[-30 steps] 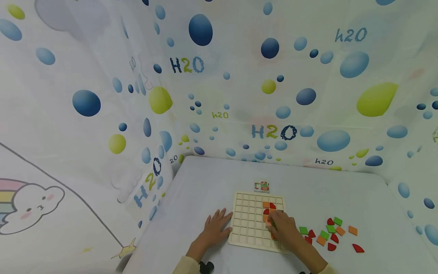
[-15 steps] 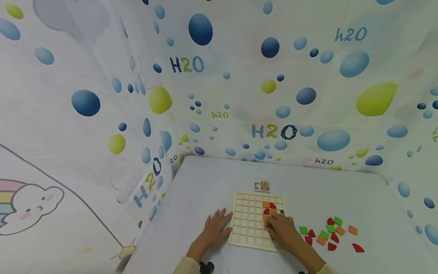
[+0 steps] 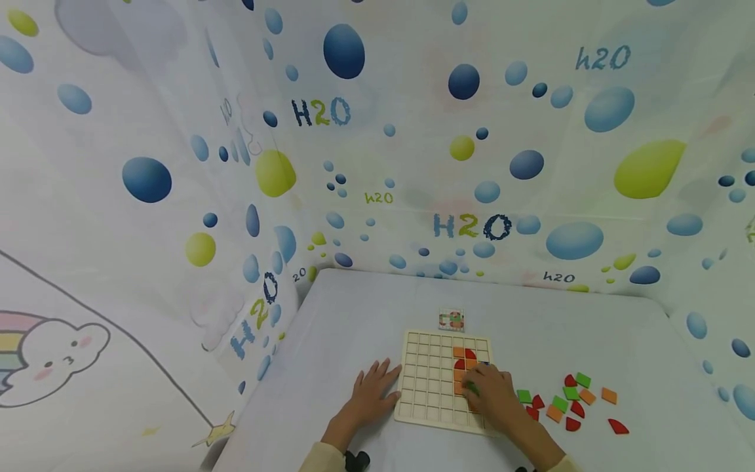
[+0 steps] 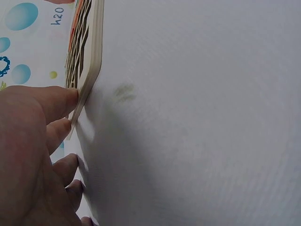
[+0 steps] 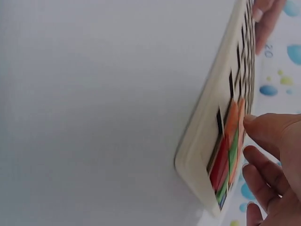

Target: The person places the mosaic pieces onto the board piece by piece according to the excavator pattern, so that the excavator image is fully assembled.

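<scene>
A pale wooden grid board (image 3: 427, 387) lies on the white table. My left hand (image 3: 371, 396) rests flat at its left side, fingers spread, and the thumb touches the board's edge (image 4: 94, 56) in the left wrist view. My right hand (image 3: 494, 396) is bent over the right part of the board, fingertips down at the set tiles. In the right wrist view the thumb (image 5: 265, 127) is right at an orange tile (image 5: 241, 113), apart from the other fingers. A red piece (image 5: 219, 165) and a green piece (image 5: 233, 153) sit nearby in the grid. The hand hides several cells.
Right of the board lie loose pieces: green squares (image 3: 583, 379), orange squares (image 3: 609, 395) and red quarter-rounds (image 3: 618, 427). A small patterned card (image 3: 451, 319) lies behind the board. Printed curtains (image 3: 413, 164) surround the table. A black object (image 3: 356, 461) shows below the left wrist.
My right hand shifts slightly over the tiles, its fingertips moving a little to the right, and more green shows beneath them. My left hand stays in place.
</scene>
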`<control>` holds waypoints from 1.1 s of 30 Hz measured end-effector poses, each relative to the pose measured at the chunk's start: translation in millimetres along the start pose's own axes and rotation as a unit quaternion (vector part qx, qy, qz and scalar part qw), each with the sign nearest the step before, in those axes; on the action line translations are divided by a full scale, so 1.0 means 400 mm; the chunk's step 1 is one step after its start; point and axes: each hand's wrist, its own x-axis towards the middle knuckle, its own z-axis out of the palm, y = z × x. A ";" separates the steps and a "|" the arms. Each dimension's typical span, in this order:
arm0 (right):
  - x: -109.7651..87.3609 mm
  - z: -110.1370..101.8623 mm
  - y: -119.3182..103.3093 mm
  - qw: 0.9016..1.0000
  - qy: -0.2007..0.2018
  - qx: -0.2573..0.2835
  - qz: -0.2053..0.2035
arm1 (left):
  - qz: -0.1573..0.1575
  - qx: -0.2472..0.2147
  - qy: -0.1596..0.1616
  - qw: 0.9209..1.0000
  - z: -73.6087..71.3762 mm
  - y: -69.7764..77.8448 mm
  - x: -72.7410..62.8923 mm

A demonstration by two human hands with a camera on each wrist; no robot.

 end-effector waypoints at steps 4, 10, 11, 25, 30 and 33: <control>-0.007 -0.047 0.042 0.998 -0.005 0.010 0.063 | -0.008 0.008 -0.004 1.000 0.007 -0.006 0.005; -0.042 -0.112 0.132 0.988 -0.036 0.002 0.151 | -0.003 0.005 -0.002 1.000 -0.008 0.005 -0.003; -0.048 -0.121 0.145 0.986 -0.043 -0.001 0.158 | -0.001 0.005 -0.001 1.000 -0.011 0.008 -0.006; -0.069 -0.105 0.195 0.983 -0.049 0.003 0.178 | -0.011 -0.009 -0.009 1.000 -0.006 0.002 0.001; -0.064 -0.086 0.201 0.980 -0.033 0.013 0.194 | -0.009 -0.009 -0.014 1.000 -0.020 0.019 -0.008; -0.062 -0.076 0.201 0.981 -0.018 0.018 0.193 | -0.004 -0.012 -0.009 1.000 -0.022 0.022 -0.008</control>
